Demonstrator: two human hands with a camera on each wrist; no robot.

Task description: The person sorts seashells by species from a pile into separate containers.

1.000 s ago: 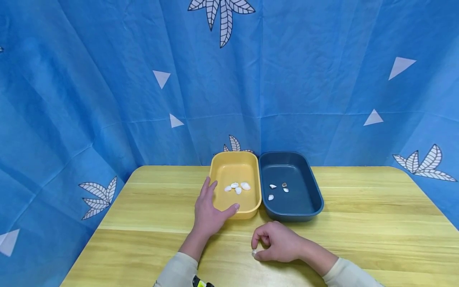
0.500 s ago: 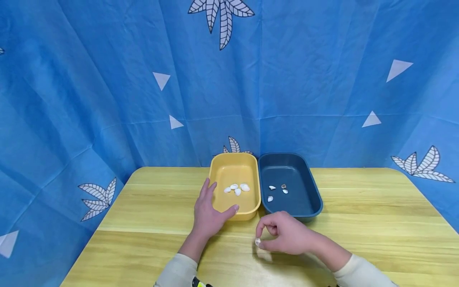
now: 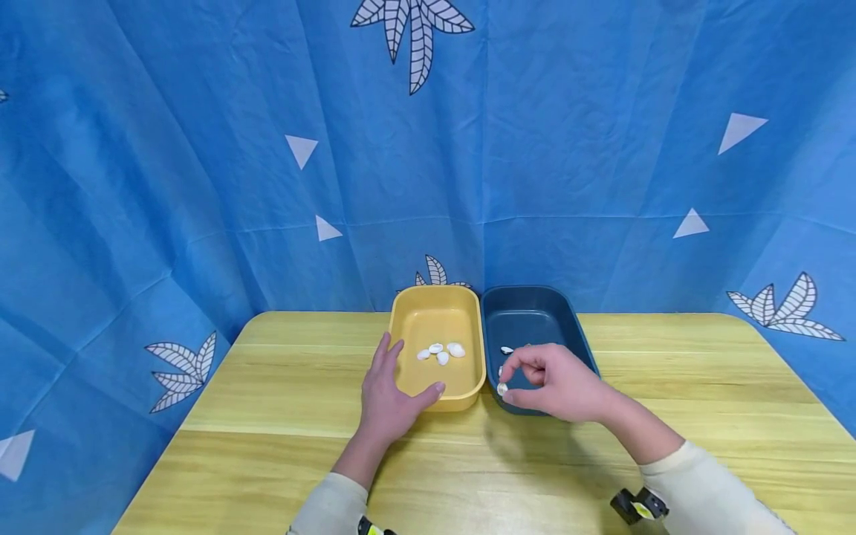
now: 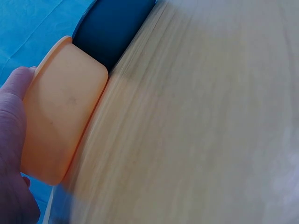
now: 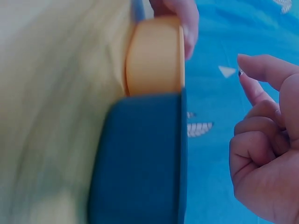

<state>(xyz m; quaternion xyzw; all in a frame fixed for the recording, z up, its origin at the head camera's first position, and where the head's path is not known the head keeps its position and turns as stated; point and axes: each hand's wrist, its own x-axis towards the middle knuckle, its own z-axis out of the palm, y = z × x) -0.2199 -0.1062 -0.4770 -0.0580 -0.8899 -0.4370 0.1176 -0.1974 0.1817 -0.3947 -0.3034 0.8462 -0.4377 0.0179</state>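
Thumb and index finger of my right hand point(image 3: 562, 383) pinch a small white shell point(image 3: 502, 388) above the front of the dark blue tray point(image 3: 491, 319); the other fingers are curled in. Part of that tray's inside is hidden by the hand, but a whitish shell point(image 3: 507, 350) shows there. My left hand point(image 3: 386, 397) rests against the yellow tray point(image 3: 438, 295), fingers spread along its left side and thumb over the front rim. Several white shells point(image 3: 443, 358) lie inside the yellow tray. In the left wrist view, the thumb point(image 4: 21, 81) is at the tray's rim.
Both trays stand side by side on a wooden table point(image 3: 301, 386), near its back edge. Behind them hangs a blue curtain point(image 3: 568, 148) with white leaf and triangle prints. A black strap point(image 3: 638, 507) is on the right wrist.
The right hand has lifted the shell off the table and carried it forward and to the right, over the blue tray. The left hand stays in place at the yellow tray.
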